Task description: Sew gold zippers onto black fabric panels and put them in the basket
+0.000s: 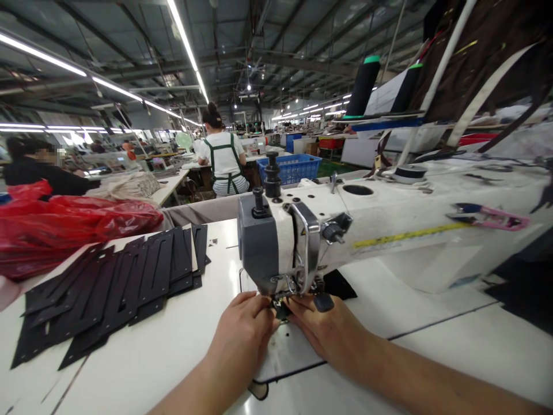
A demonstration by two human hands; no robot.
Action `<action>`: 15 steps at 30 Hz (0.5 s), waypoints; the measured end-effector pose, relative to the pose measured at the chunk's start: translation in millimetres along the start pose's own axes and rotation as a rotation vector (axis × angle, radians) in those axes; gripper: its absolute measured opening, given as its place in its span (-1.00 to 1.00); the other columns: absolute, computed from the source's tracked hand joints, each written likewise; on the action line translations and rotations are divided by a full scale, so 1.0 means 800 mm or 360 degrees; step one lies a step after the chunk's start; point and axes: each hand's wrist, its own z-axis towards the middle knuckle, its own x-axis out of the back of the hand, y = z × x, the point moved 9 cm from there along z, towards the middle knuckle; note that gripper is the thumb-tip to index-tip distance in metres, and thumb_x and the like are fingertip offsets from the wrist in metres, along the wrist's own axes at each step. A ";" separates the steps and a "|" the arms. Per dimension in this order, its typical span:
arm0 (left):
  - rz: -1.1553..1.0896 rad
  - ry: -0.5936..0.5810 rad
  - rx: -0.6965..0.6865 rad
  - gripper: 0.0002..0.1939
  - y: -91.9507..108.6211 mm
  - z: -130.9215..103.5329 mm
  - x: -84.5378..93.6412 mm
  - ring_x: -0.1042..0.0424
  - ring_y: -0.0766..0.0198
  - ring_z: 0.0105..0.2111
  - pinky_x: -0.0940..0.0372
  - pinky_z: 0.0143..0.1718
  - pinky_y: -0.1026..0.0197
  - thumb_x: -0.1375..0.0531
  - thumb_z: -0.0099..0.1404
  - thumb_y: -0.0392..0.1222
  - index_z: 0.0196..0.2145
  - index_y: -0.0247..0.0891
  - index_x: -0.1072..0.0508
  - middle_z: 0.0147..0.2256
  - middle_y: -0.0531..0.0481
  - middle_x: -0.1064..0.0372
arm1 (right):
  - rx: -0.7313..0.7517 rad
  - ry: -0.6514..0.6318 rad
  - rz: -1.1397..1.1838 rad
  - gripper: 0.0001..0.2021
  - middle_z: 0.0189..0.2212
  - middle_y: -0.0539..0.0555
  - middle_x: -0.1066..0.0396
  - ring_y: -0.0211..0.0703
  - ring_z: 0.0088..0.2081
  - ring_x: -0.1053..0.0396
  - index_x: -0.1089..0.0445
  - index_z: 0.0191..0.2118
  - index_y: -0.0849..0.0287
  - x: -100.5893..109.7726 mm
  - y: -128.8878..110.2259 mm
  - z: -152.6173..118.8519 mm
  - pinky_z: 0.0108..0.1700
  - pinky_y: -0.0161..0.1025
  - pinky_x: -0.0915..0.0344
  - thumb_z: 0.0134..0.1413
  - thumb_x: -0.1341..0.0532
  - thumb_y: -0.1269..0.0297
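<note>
A white and grey sewing machine (259, 248) stands on the white table. Under its needle area lies a small dark piece (283, 312), with fingers on both sides of it. My left hand (246, 328) is at the left of the presser foot, fingers bent together and pressing the piece's left edge. From the right, my right hand (328, 328) reaches in, its fingertips on the piece's other side, partly hidden by the machine. Behind the needle area, black material (340, 285) lies on the table. Many overlapping black cut pieces (125, 282) are spread at the left.
Red plastic bags (78, 222) sit at the left edge. Behind the machine are a blue basket (294, 169) and a person in a white shirt (222, 155). Pink-handled snips (496, 219) rest on the machine arm. Black thread cones (363, 89) stand above it.
</note>
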 end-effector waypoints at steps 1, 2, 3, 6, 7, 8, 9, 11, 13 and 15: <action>-0.0001 -0.0006 0.0011 -0.88 -0.001 0.000 -0.001 -0.41 0.18 -0.38 -0.37 -0.26 0.10 -0.09 0.24 -0.33 -0.42 -0.30 -0.41 -0.39 -0.04 -0.42 | -0.0003 0.0015 0.0004 -0.84 -0.30 0.19 -0.47 -0.03 -0.28 -0.45 -0.37 -0.31 0.25 0.001 0.001 0.000 -0.23 -0.15 -0.40 0.08 -0.06 0.54; -0.0001 -0.0009 0.0023 -0.89 -0.002 -0.001 -0.002 -0.41 0.17 -0.38 -0.37 -0.26 0.09 -0.10 0.24 -0.33 -0.42 -0.30 -0.41 -0.39 -0.04 -0.42 | -0.0010 0.0026 0.0010 -0.84 -0.31 0.19 -0.47 -0.04 -0.29 -0.45 -0.37 -0.30 0.25 0.001 0.001 0.000 -0.23 -0.15 -0.40 0.07 -0.06 0.54; -0.0002 -0.0013 0.0040 -0.89 -0.004 -0.001 -0.003 -0.41 0.17 -0.38 -0.37 -0.26 0.09 -0.11 0.23 -0.33 -0.43 -0.29 -0.41 -0.39 -0.04 -0.42 | -0.0018 0.0029 0.0015 -0.84 -0.32 0.18 -0.47 -0.05 -0.30 -0.45 -0.37 -0.30 0.26 0.000 0.002 0.000 -0.25 -0.17 -0.40 0.07 -0.06 0.54; 0.0011 0.0000 0.0092 -0.91 -0.007 -0.002 -0.006 -0.41 0.15 -0.35 -0.37 -0.27 0.09 -0.12 0.22 -0.34 -0.41 -0.28 -0.42 -0.36 -0.05 -0.43 | -0.0047 0.0021 0.0012 -0.83 -0.35 0.15 -0.47 -0.07 -0.30 -0.44 -0.38 -0.33 0.24 -0.007 0.002 0.000 -0.25 -0.20 -0.39 0.07 -0.07 0.55; 0.0020 0.0007 0.0102 -0.91 -0.008 -0.003 -0.007 -0.41 0.14 -0.35 -0.37 -0.27 0.09 -0.12 0.22 -0.34 -0.39 -0.27 -0.42 -0.35 -0.05 -0.43 | -0.0054 0.0019 0.0006 -0.83 -0.36 0.14 -0.46 -0.08 -0.29 -0.44 -0.38 -0.35 0.23 -0.010 0.002 0.000 -0.24 -0.21 -0.38 0.07 -0.07 0.55; 0.0030 0.0010 0.0108 -0.91 -0.008 -0.004 -0.008 -0.41 0.14 -0.34 -0.37 -0.28 0.09 -0.12 0.22 -0.34 -0.38 -0.27 -0.42 -0.35 -0.05 -0.43 | -0.0059 0.0018 -0.0002 -0.82 -0.37 0.13 -0.46 -0.10 -0.28 -0.43 -0.38 -0.35 0.22 -0.012 0.002 0.000 -0.23 -0.23 -0.37 0.07 -0.06 0.55; 0.0043 0.0013 0.0109 -0.91 -0.008 -0.005 -0.009 -0.41 0.14 -0.34 -0.37 -0.28 0.10 -0.11 0.22 -0.33 -0.37 -0.26 -0.42 -0.35 -0.05 -0.42 | -0.0060 0.0011 -0.0010 -0.82 -0.36 0.11 -0.46 -0.12 -0.26 -0.43 -0.37 -0.35 0.20 -0.014 0.003 0.000 -0.21 -0.25 -0.36 0.08 -0.06 0.55; 0.0074 0.0026 0.0109 -0.91 -0.009 -0.006 -0.009 -0.41 0.15 -0.35 -0.37 -0.30 0.11 -0.11 0.24 -0.31 -0.38 -0.25 -0.41 -0.36 -0.04 -0.41 | -0.0047 -0.0009 -0.0034 -0.84 -0.31 0.09 -0.45 -0.16 -0.24 -0.41 -0.37 -0.31 0.18 -0.012 0.010 -0.002 -0.18 -0.27 -0.34 0.08 -0.08 0.51; 0.0141 0.0045 0.0070 -0.88 -0.008 -0.006 -0.006 -0.40 0.17 -0.36 -0.37 -0.31 0.13 -0.08 0.26 -0.30 -0.40 -0.26 -0.40 -0.38 -0.04 -0.39 | -0.0024 -0.0037 -0.0087 -0.88 -0.22 0.13 -0.43 -0.09 -0.18 -0.37 -0.37 -0.25 0.19 -0.001 0.025 -0.006 -0.12 -0.19 -0.31 0.06 -0.15 0.40; 0.0223 0.0072 -0.0010 -0.83 -0.002 -0.006 0.000 -0.39 0.20 -0.40 -0.36 -0.29 0.11 -0.03 0.30 -0.30 -0.41 -0.28 -0.38 -0.42 -0.05 -0.37 | -0.0035 -0.0070 -0.0244 -0.78 -0.17 0.22 -0.38 0.04 -0.11 -0.31 -0.36 -0.18 0.24 0.018 0.047 -0.013 -0.08 -0.04 -0.26 0.01 -0.19 0.30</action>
